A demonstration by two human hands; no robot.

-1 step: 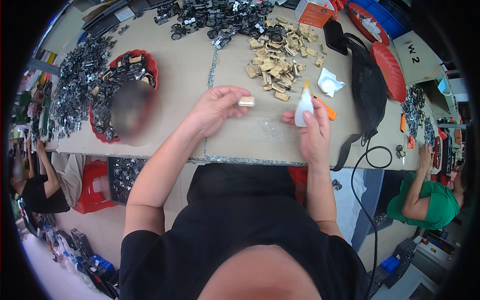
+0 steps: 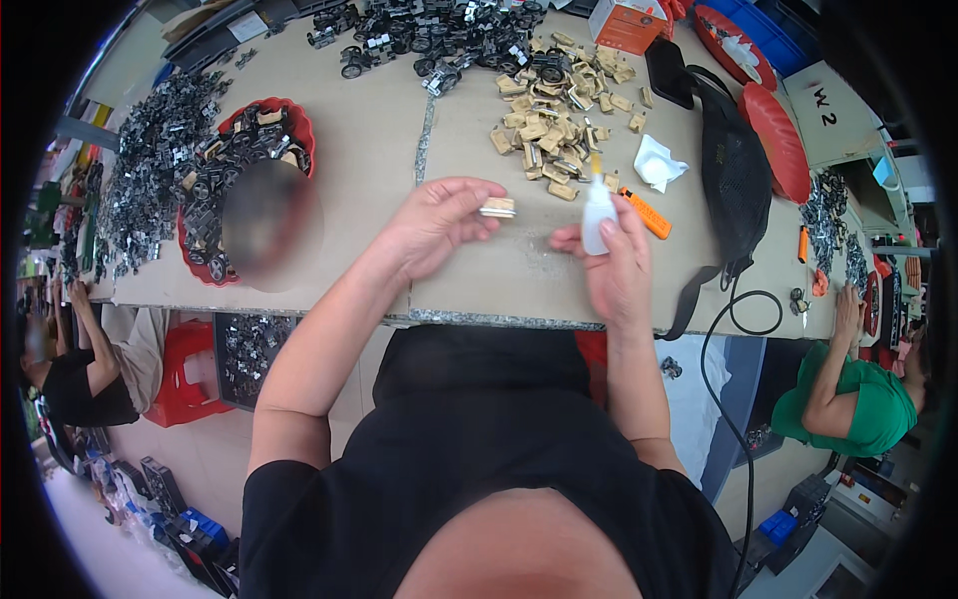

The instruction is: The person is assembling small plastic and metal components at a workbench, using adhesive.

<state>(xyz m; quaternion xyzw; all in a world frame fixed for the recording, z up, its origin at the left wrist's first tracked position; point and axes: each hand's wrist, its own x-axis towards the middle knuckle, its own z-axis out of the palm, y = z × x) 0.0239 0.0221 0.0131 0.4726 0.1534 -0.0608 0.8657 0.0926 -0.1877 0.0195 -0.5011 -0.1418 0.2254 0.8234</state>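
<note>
Between the thumb and fingers of my left hand (image 2: pixel 444 228) is a small tan plastic part (image 2: pixel 498 208) with a pale lower edge. It is held above the table, left of the bottle. My right hand (image 2: pixel 621 262) grips a white squeeze bottle (image 2: pixel 599 222) with a narrow yellowish nozzle pointing up and away. The bottle and the tan part are apart. Beyond both hands lies a heap of similar tan parts (image 2: pixel 544 135). An orange-handled tool (image 2: pixel 645 213) rests on the table just right of the bottle.
Black toy-car chassis (image 2: pixel 429 40) are piled at the back. A red basin (image 2: pixel 311 150) of wheeled parts and a mound of small dark parts (image 2: pixel 165 150) stand left. Right are a crumpled white wrapper (image 2: pixel 659 165), a black bag (image 2: pixel 736 170) and a cable (image 2: pixel 704 369). Co-workers sit on both sides.
My right hand has shifted a little left with the bottle. The left hand, holding the tan part, has moved slightly right and nearer to me.
</note>
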